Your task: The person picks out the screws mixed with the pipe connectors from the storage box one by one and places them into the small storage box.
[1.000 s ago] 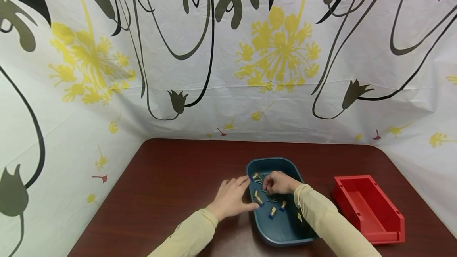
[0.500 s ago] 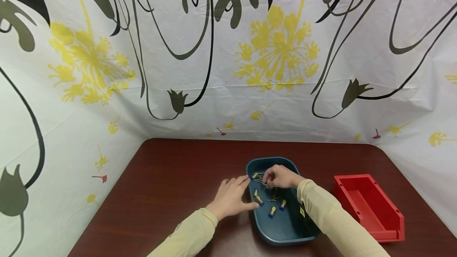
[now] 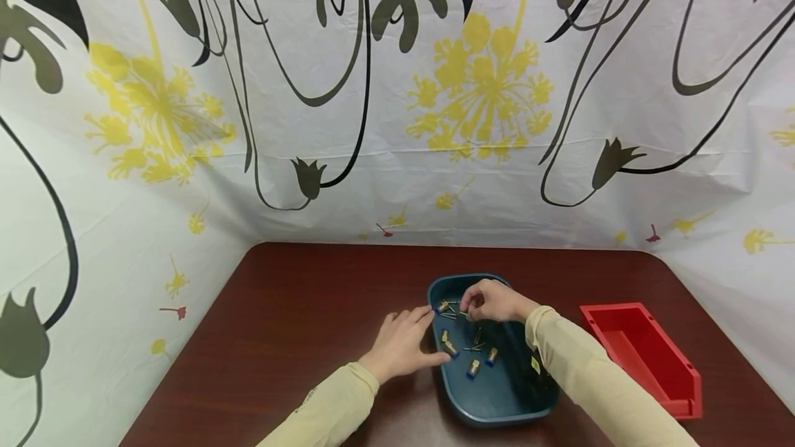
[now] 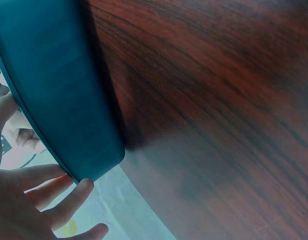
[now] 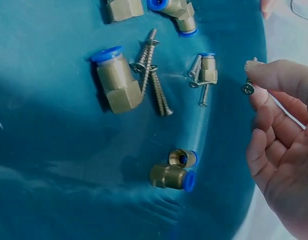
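My right hand [image 3: 493,301] is over the far part of a blue plastic tray [image 3: 491,400]. In the right wrist view, its thumb and index finger pinch a small Phillips-head screw [image 5: 248,89], head pointing down. Below it in the tray lie brass push-in fittings [image 5: 117,82] with blue collars, and several loose screws [image 5: 160,94] in small piles. My left hand [image 3: 400,343] is at the tray's left side, fingers spread and touching the rim, as the left wrist view [image 4: 54,200] also shows.
A red open-front bin [image 3: 691,407] stands right of the tray, partly behind the right sleeve [image 3: 596,371]. A yellow label [image 3: 535,365] shows inside the tray near that sleeve. Brown wood-grain table [image 3: 298,323] lies underneath, with a flower-patterned sheet [image 3: 397,123] behind.
My right hand has risen from among the tray's contents and shifted away from me, slightly rightward, with the screw between its fingertips. My left hand has stayed at the rim.
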The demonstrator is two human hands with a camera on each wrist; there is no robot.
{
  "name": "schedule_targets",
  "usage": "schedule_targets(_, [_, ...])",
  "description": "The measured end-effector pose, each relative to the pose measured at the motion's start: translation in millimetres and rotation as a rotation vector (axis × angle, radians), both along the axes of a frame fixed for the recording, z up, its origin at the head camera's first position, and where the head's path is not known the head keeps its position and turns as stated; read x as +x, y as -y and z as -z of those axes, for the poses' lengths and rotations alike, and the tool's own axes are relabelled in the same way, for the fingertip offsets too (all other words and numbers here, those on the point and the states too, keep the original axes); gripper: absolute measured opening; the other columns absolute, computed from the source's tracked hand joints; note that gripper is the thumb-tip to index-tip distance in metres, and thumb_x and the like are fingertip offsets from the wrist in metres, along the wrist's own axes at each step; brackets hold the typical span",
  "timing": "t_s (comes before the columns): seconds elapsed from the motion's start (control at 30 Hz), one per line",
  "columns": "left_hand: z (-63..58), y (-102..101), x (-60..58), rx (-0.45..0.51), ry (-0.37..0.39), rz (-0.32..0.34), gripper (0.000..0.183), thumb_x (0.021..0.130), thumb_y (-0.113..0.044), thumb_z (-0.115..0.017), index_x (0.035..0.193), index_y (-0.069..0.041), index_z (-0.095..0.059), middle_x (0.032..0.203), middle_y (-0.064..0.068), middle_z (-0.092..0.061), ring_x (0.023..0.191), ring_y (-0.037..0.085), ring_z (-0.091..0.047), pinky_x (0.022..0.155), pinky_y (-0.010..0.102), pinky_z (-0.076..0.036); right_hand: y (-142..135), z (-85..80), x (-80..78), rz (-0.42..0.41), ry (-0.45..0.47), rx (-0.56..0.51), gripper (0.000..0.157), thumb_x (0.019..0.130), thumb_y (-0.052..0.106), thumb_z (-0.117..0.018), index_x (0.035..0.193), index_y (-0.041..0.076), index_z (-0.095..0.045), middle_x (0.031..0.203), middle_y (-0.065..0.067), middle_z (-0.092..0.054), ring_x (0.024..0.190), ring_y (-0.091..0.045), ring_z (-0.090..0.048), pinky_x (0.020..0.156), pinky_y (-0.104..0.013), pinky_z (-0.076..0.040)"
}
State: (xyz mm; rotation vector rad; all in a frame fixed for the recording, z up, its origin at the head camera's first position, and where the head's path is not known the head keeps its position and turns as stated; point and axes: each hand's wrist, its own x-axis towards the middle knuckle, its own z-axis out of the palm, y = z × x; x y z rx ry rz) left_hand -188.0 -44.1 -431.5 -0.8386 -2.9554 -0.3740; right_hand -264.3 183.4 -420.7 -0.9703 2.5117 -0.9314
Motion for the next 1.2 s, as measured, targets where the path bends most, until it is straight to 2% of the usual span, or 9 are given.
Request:
schedule_targets(0.4, [2.5, -1.0, -0.7, 0.004, -0.008, -0.004, 0.078, 0.073, -0.063, -0.054, 0.128, -0.008, -0.047, 0.129, 0.004, -0.043, 0.108, 0.022, -0.046, 0.086, 0.048, -0.033, -14.7, -14.1, 4.8, 0.018, -0.023, 0.008, 0.01, 0.079, 0.001, -0.06, 0.084, 0.009, -0.063, 0.069, 0.003, -0.056, 0.06, -0.012, -0.051, 0.057, -0.028, -0.045])
schedule_targets(0.7, [1.0, -0.5, 0.3, 0.013, -0.002, -0.001, 0.078, 0.073, -0.062, -0.055, 0.129, -0.008, -0.046, 0.129, 0.004, -0.043, 0.108, 0.022, -0.046, 0.087, 0.049, -0.032, -28.8, -28.4, 7.3, -0.018, -0.038, 0.016, 0.015, 0.079, -0.001, -0.058, 0.084, 0.012, -0.063, 0.07, 0.005, -0.057, 0.061, -0.01, -0.051, 0.058, -0.028, -0.044])
schedule_targets(1.0, [0.1, -1.2, 0.4, 0.009, -0.005, 0.0, 0.078, 0.073, -0.061, -0.055, 0.128, -0.008, -0.047, 0.13, 0.004, -0.043, 0.109, 0.022, -0.046, 0.087, 0.049, -0.032, -38.6, -36.2, 13.3, -0.032, -0.077, 0.039, 0.011, 0.08, 0.001, -0.058, 0.087, 0.007, -0.064, 0.07, 0.006, -0.056, 0.061, -0.008, -0.05, 0.058, -0.027, -0.044])
schedule_targets(1.2, [-0.9, -1.5, 1.0, 0.003, 0.004, -0.003, 0.077, 0.073, -0.061, -0.055, 0.129, -0.008, -0.046, 0.13, 0.004, -0.043, 0.109, 0.022, -0.046, 0.087, 0.049, -0.032, -43.1, -42.5, 19.2, -0.032, -0.098, 0.041, 0.014, 0.079, 0.003, -0.059, 0.085, 0.015, -0.063, 0.07, 0.008, -0.055, 0.06, -0.008, -0.05, 0.058, -0.027, -0.043])
